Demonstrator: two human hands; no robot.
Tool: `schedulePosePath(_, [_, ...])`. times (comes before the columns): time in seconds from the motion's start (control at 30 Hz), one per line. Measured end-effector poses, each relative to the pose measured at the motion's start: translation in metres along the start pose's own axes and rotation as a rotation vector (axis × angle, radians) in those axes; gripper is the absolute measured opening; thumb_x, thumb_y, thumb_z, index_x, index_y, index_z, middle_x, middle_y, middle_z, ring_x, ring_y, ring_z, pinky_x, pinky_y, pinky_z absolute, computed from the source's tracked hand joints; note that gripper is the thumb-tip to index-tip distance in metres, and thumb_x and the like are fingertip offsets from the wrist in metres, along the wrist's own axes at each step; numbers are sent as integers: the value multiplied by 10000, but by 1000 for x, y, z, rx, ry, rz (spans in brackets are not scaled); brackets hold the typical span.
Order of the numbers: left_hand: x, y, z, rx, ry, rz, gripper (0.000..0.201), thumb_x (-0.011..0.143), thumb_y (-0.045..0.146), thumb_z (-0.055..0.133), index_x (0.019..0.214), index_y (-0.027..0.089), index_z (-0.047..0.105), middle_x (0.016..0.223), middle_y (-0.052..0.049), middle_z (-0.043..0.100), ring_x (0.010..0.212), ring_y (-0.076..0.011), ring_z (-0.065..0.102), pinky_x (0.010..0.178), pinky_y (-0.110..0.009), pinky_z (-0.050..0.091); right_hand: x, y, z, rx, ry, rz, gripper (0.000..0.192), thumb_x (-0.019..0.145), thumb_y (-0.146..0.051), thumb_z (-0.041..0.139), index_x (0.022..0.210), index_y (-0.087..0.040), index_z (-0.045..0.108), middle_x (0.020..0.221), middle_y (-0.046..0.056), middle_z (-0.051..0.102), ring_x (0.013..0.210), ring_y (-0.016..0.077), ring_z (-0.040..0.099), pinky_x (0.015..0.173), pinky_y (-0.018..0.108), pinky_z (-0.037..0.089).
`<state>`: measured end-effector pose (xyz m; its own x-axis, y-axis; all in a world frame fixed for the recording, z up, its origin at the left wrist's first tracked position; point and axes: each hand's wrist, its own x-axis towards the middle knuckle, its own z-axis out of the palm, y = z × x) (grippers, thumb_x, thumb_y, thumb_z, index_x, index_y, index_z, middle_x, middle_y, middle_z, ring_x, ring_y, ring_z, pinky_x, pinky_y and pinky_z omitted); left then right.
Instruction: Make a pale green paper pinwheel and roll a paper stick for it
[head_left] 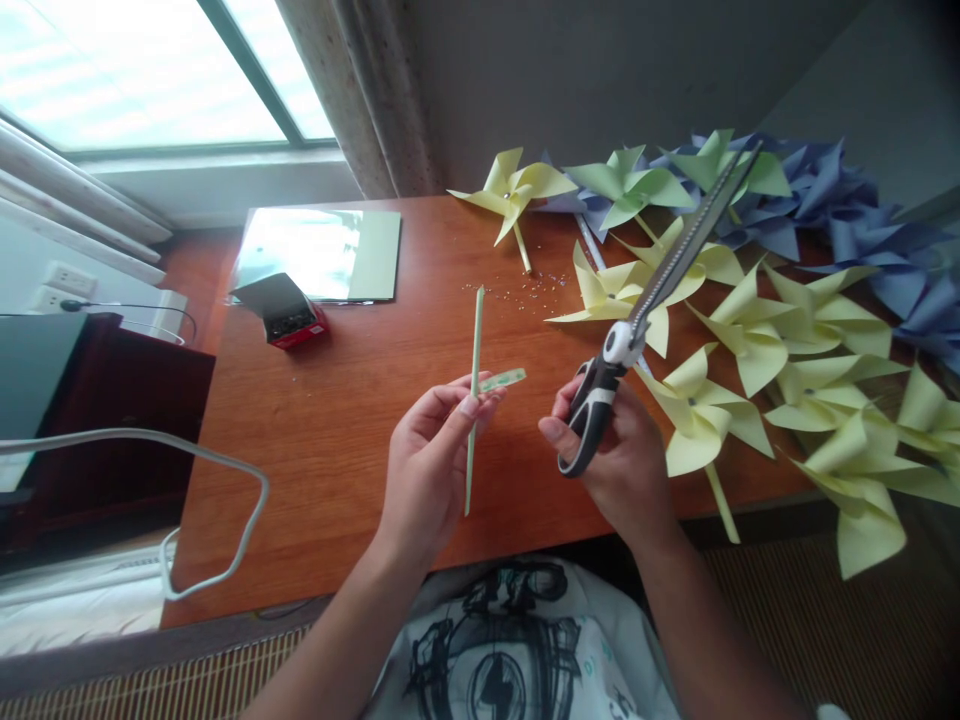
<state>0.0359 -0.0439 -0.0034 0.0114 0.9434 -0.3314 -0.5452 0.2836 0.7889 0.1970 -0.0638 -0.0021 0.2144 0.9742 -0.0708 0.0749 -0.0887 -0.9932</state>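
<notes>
My left hand pinches a thin pale green rolled paper stick, held nearly upright above the table. A short strip of tape with green marks sticks out to the right from the same fingers. In my right hand is a pair of scissors with black and white handles. Its long blades point up and away to the right, and they look closed. Close by on the right lies a yellow paper pinwheel with a paper stick.
More yellow, green and blue pinwheels crowd the table's right side. A red open box of small dark items stands at left, before shiny sheets. Tiny bits lie scattered mid-table. A white cable loops over the left edge.
</notes>
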Motion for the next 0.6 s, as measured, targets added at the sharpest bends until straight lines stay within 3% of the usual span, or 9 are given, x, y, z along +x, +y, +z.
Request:
schedulePosePath(0.13, [4, 3, -2, 7, 12, 48, 44, 848, 157, 756, 829, 133, 724, 1125, -88, 738, 1036, -177, 716, 1038, -296, 512, -27, 1, -9, 326, -360, 273, 381, 862, -544, 721, 990, -208, 593, 801, -13, 575, 626, 110, 564, 593, 253, 464])
schedulePosePath(0.23, [6, 7, -3, 1, 10, 71, 39, 856, 156, 745, 833, 136, 721, 1113, -91, 748, 1022, -184, 727, 1038, -316, 523, -44, 4, -14, 403, -535, 461, 492, 836, -649, 698, 963, -186, 589, 730, -26, 523, 559, 90, 490, 528, 235, 375])
schedulePosePath(0.4, [8, 10, -4, -16, 29, 105, 39, 854, 153, 745, 831, 147, 714, 1020, -66, 768, 995, -179, 741, 1028, -316, 537, -54, 3, -17, 423, -680, 553, 681, 710, -813, 680, 942, -182, 573, 740, -12, 516, 597, 104, 437, 566, 267, 323])
schedulePosePath(0.6, [9, 11, -4, 3, 37, 110, 62, 832, 175, 756, 814, 152, 701, 1038, -85, 773, 1091, -268, 729, 1037, -406, 541, -56, 8, -17, 461, -738, 619, 682, 700, -823, 676, 878, -174, 565, 668, -21, 511, 544, 95, 439, 526, 250, 316])
